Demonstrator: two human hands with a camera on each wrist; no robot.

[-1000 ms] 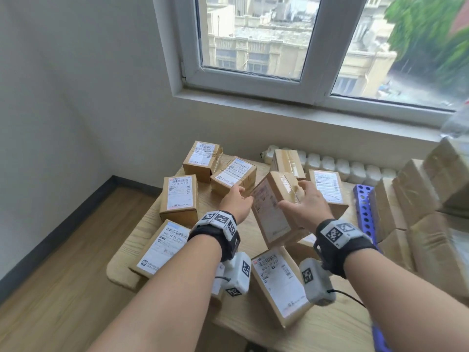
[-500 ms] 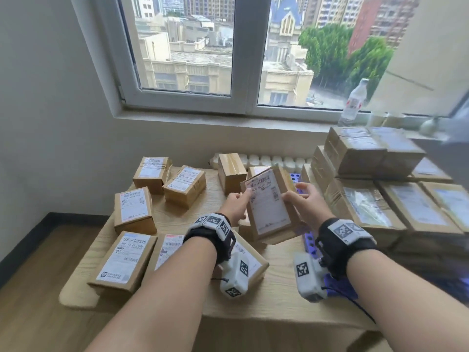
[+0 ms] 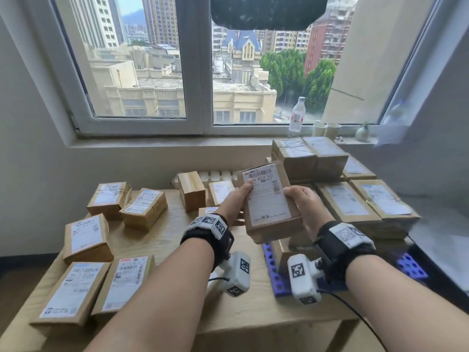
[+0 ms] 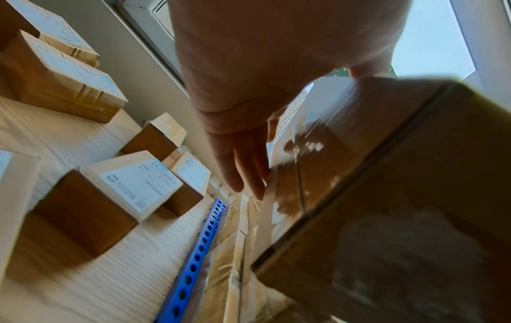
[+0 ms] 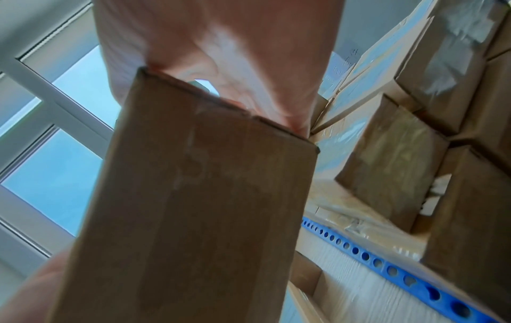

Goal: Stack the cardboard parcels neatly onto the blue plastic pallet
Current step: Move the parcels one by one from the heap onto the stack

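I have the parcel (image 3: 270,203) lifted between both hands, label up: my left hand (image 3: 234,199) grips its 9 o'clock edge, my right hand (image 3: 303,201) its 3 o'clock edge. It hangs above the table (image 3: 162,240), just at 9 o'clock of the stacked parcels (image 3: 347,199) on the blue pallet (image 3: 272,270).
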